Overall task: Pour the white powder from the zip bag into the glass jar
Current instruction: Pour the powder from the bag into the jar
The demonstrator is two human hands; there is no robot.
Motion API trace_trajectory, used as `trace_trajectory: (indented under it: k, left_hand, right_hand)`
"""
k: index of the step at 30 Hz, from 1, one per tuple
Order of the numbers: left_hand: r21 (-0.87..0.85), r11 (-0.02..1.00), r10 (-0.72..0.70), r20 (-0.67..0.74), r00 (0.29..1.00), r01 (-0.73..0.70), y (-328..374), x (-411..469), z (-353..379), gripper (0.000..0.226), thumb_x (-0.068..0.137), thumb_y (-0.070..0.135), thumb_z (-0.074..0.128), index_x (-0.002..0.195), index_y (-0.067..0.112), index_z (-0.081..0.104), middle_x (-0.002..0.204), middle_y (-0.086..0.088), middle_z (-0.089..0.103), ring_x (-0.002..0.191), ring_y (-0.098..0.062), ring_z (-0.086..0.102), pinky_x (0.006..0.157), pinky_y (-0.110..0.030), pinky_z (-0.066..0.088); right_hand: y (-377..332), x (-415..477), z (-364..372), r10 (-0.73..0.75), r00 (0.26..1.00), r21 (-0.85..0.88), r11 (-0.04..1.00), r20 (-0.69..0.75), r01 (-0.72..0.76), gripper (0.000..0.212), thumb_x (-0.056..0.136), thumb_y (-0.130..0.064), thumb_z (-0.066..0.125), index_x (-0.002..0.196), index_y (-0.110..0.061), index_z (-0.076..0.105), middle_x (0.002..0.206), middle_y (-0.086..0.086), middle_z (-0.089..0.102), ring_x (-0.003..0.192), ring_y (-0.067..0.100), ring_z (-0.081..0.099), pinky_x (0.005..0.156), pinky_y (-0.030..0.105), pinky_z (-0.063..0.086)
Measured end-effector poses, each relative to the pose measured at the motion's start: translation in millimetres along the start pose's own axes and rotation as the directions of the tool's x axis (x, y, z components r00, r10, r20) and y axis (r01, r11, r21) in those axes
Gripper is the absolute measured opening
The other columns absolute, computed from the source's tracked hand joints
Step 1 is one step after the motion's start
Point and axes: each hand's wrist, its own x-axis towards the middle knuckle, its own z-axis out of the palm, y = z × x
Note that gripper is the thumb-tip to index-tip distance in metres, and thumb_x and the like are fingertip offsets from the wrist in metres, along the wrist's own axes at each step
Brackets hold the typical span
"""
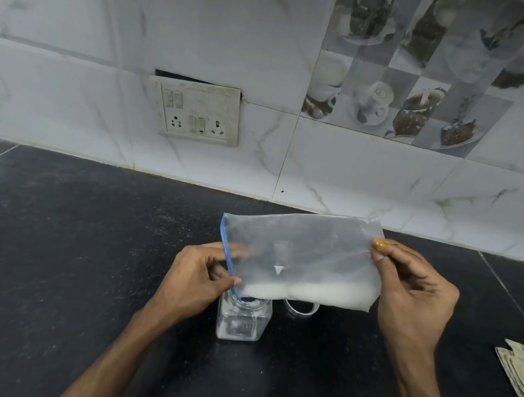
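A: While the zip bag (300, 254) hangs sideways over the bench (54, 257), where's the powder?
B: White powder (305, 294) lies along the bag's low edge, banked toward the blue zip strip (227, 256) on the left. A little sits at the glass jar (243, 321) mouth and some on the jar floor.
A: Hands?
B: Left hand (195, 280) closed on the zip end, thumb in front, fingers behind the film, right over the jar mouth. Right hand (415, 295) pinches the bag's far corner between thumb and fingertips, raised a bit higher.
A: Jar position?
B: Upright on the black bench, square-sided, clear, no lid on it, directly under the bag's open corner. Zip corner dips into or just at the mouth, can't tell which.
A: Anything else?
B: Clear round lid (300, 308) just right of the jar, partly hidden by the bag. Folded cloth (523, 371) at the right edge, well apart. Switch and socket plate (198, 112) on the tiled wall (355, 163) behind.
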Motion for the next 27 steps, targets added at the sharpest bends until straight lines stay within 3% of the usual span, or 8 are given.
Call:
trace_trajectory:
  k: [7,12,20,27]
  left_hand:
    - [0.013,1.0,-0.007,0.009,1.0,0.006,0.0,0.1,-0.4,0.065,0.073,-0.003,0.085,0.095,0.057,0.071,0.083,0.035,0.072,0.057,0.0,0.07,0.062,-0.012,0.055]
    - [0.012,1.0,-0.008,0.003,1.0,0.008,-1.8,1.2,2.2,0.063,0.073,-0.001,0.086,0.096,0.056,0.072,0.087,0.025,0.076,0.059,-0.002,0.072,0.064,-0.017,0.058]
    - [0.005,1.0,-0.004,0.008,1.0,0.004,1.2,0.4,3.4,0.069,0.073,-0.003,0.085,0.097,0.06,0.07,0.088,0.035,0.072,0.057,0.001,0.07,0.061,-0.012,0.056]
    - [-0.004,1.0,-0.013,-0.002,1.0,0.013,-2.2,0.1,4.8,0.067,0.073,-0.001,0.086,0.094,0.061,0.07,0.079,0.021,0.077,0.059,0.0,0.072,0.063,-0.014,0.057]
  right_hand:
    - [-1.7,-2.4,0.8,0.001,1.0,-0.004,1.0,-0.01,-0.001,0.031,0.081,0.012,0.072,0.104,-0.008,0.071,0.089,-0.028,0.073,0.089,-0.003,0.07,0.084,0.014,0.055]
    - [-1.3,-0.9,-0.3,-0.006,1.0,0.01,1.0,-0.02,0.006,0.03,0.081,0.011,0.073,0.105,-0.008,0.071,0.09,-0.026,0.074,0.089,-0.001,0.071,0.085,0.014,0.054]
    - [0.2,-1.3,-0.9,-0.015,1.0,0.004,1.0,-0.025,0.015,0.03,0.081,0.011,0.073,0.105,-0.007,0.071,0.092,-0.026,0.074,0.09,0.0,0.071,0.086,0.015,0.055]
    - [1.8,-1.0,-2.3,-0.007,0.999,0.023,1.0,-0.051,0.008,0.028,0.082,0.008,0.074,0.102,-0.012,0.072,0.091,-0.024,0.075,0.09,0.002,0.071,0.086,0.018,0.056]
